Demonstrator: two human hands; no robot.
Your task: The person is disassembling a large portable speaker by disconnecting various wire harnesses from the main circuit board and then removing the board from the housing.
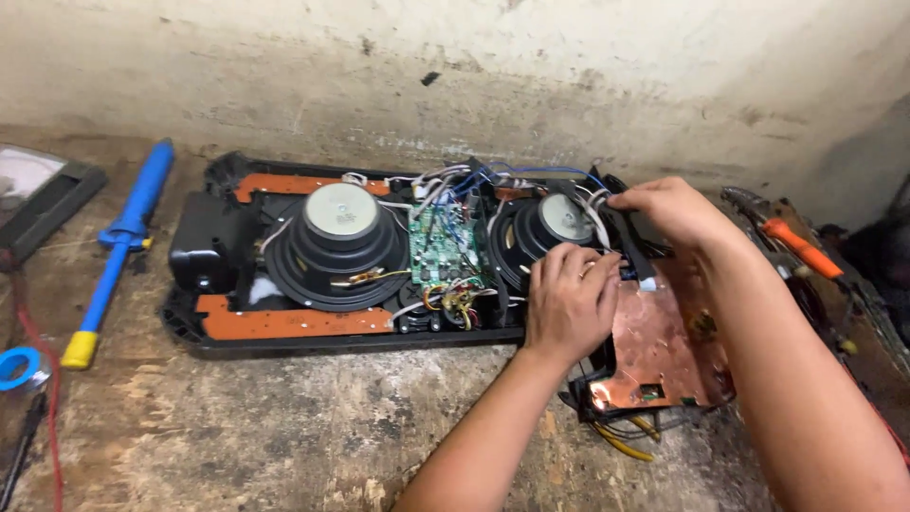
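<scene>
Two hands work at the right end of an opened speaker case (pixel 284 327) lying on a worn bench (pixel 284 436) against a stained wall (pixel 474 66). Far left, a dark frame (pixel 52 204) sits at the bench edge, with a blue tape roll (pixel 17 368) and a red wire (pixel 43 370) below it. Next to them a blue pump tool (pixel 123 237) with a yellow tip lies slanted, just beside the case. Inside the case, a black box (pixel 204 242) fills the left end, then comes the left speaker (pixel 336 246), flanked above and below by orange strips (pixel 284 324). A green board (pixel 444 246) sits in the middle under a tangle of wires (pixel 455 180). The right speaker (pixel 545 228) follows, partly covered by the left hand (pixel 569 303), which lies knuckles-up with fingers curled down onto a black part at the speaker's rim; I cannot tell whether it grips anything. The right hand (pixel 668 209) reaches over from the right, fingertips pinched on the white wires at the speaker's top edge. Below it a copper plate (pixel 659 346) leans off the case end, yellow wires (pixel 626 441) trailing under it. Farthest right, an orange-handled tool (pixel 801 248) rests by the wall
</scene>
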